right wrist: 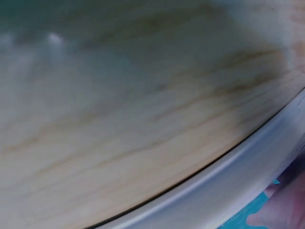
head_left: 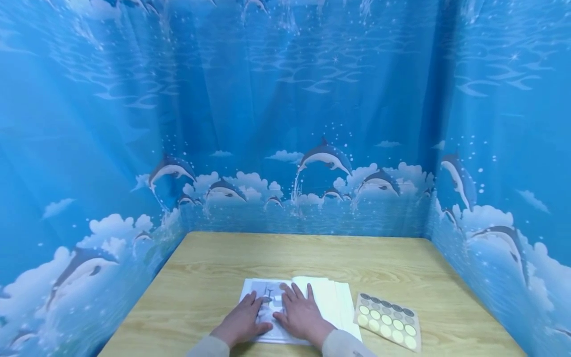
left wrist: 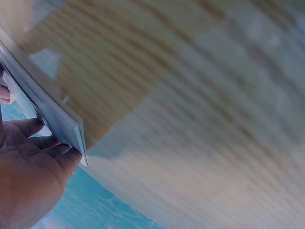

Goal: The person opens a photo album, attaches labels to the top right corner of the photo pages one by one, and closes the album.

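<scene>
An open book [head_left: 339,310] lies on the table with a grey printed picture on its left page and a mostly white right page. My left hand [head_left: 243,320] rests on the left page near its outer edge, fingers extended. In the left wrist view the fingers [left wrist: 66,160] lie along the edge of the book [left wrist: 62,121]. My right hand [head_left: 301,312] lies with its fingers spread on the left page, close to the fold. Part of the picture is hidden beneath both hands. Only a bit of the right hand [right wrist: 281,210] shows in the right wrist view, beyond the curved pages [right wrist: 228,176].
Right of the book lies a flat card of round pieces [head_left: 387,320], with a dark row at the far side and cream rows nearer. The wooden table [head_left: 214,263] meets blue dolphin-print curtains [head_left: 250,213] at its back and sides.
</scene>
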`<control>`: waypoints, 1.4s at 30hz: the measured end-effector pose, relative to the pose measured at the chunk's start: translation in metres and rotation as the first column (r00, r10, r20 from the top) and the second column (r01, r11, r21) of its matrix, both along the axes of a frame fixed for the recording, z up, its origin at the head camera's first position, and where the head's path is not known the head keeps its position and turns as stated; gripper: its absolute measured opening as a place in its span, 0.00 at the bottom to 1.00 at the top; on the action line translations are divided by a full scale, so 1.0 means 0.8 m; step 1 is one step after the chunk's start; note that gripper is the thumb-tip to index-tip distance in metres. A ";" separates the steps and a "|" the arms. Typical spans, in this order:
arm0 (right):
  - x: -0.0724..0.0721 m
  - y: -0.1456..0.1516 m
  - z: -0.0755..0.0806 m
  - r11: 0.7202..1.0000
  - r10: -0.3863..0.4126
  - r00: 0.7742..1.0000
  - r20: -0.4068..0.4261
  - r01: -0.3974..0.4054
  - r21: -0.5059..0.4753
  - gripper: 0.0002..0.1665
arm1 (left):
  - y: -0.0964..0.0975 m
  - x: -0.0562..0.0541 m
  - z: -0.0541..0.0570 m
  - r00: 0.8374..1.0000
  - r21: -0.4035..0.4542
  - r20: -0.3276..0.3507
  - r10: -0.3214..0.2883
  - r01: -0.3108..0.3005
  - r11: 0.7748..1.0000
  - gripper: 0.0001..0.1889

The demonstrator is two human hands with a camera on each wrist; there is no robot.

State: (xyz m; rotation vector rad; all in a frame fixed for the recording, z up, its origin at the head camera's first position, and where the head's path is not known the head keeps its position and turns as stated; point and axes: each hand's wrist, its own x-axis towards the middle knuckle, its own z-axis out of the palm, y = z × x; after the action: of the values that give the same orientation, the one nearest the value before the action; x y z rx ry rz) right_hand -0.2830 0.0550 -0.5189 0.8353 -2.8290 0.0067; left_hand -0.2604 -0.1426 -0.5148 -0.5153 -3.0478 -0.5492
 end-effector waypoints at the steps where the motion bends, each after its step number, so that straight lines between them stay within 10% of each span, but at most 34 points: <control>1: 0.001 0.001 0.000 1.000 -0.001 1.000 -0.002 0.001 -0.004 0.39 | 0.000 0.000 0.000 1.000 -0.001 0.000 -0.002 0.002 1.000 0.43; 14: 0.001 0.026 0.001 0.984 -0.049 0.995 0.089 0.064 -0.165 0.39 | -0.003 0.000 0.005 1.000 0.014 0.004 0.013 -0.013 1.000 0.45; 42: 0.004 0.128 -0.005 0.845 -0.265 0.918 0.295 0.368 -0.387 0.40 | -0.013 -0.002 0.012 0.992 0.075 0.051 0.118 -0.122 0.990 0.42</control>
State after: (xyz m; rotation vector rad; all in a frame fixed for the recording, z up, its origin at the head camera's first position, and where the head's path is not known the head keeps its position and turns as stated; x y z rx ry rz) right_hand -0.2795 0.1577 -0.5231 0.2711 -2.9579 0.7095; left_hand -0.2623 -0.1529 -0.5053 -0.3189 -3.0591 -0.6812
